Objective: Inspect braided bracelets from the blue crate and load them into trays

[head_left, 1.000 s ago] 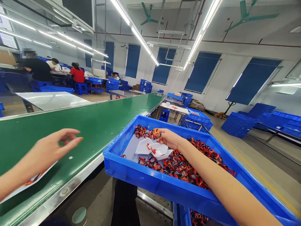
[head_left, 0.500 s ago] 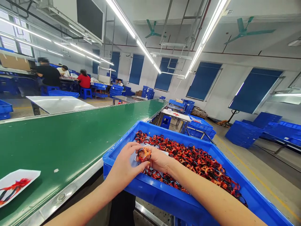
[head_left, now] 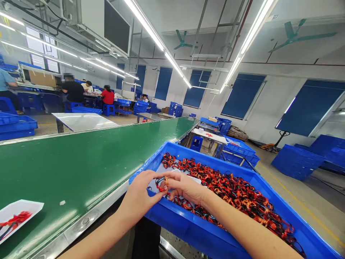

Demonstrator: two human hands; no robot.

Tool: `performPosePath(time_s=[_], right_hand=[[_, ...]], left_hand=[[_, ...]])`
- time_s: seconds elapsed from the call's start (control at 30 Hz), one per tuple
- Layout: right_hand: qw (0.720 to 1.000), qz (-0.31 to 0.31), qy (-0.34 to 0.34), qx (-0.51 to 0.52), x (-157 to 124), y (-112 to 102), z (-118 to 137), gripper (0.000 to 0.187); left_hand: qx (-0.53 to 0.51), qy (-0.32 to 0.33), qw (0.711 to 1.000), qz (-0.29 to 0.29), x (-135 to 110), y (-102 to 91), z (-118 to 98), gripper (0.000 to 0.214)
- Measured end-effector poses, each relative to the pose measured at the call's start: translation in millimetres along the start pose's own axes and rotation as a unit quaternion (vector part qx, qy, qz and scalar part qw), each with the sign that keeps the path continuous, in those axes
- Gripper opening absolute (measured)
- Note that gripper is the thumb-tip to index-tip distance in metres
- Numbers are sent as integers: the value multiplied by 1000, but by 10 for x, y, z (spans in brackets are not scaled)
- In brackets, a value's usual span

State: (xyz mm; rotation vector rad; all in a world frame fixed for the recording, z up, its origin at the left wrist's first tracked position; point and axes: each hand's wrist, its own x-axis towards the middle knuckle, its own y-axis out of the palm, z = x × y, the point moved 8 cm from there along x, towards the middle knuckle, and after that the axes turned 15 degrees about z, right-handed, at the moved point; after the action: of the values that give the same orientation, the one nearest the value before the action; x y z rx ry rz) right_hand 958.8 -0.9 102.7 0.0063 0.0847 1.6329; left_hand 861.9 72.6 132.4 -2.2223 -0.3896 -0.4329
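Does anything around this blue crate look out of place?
One small thing: a white speck lies alone on the green conveyor belt, left of the blue crate. It looks stray, with nothing right beside it, but it is too small to identify.

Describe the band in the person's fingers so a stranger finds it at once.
Beside the green conveyor belt sits a blue plastic crate heaped with red-and-black bands. The left hand and right hand meet; the band is the one loop pinched between them, off the pile.

left hand (head_left: 140,199), right hand (head_left: 185,189) — pinching wristband (head_left: 161,184), blue crate (head_left: 185,235)
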Motion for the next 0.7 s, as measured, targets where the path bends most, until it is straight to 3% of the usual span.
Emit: performPosePath(time_s=[0.23,0.33,0.4,0.5,0.6,0.7], right_hand=[[1000,0,13,-6,6,-3,-56,35],[997,-21,6,-78,-9,-133,23,33],[978,-94,1,-188,-67,-366,135,34],[926,-212,8,-313,-196,-752,245,37],[893,-252,28,-372,-254,-979,203,33],[862,-252,54,-436,-270,-1076,154,29]], left_hand=[[-11,-12,1000,-3,-5,58,69,26],[-5,-20,1000,10,23,81,123,34],[8,-47,999,22,78,69,190,46],[33,-83,994,58,242,63,285,48],[61,-89,985,134,499,183,351,37],[101,-106,965,218,777,411,449,30]])
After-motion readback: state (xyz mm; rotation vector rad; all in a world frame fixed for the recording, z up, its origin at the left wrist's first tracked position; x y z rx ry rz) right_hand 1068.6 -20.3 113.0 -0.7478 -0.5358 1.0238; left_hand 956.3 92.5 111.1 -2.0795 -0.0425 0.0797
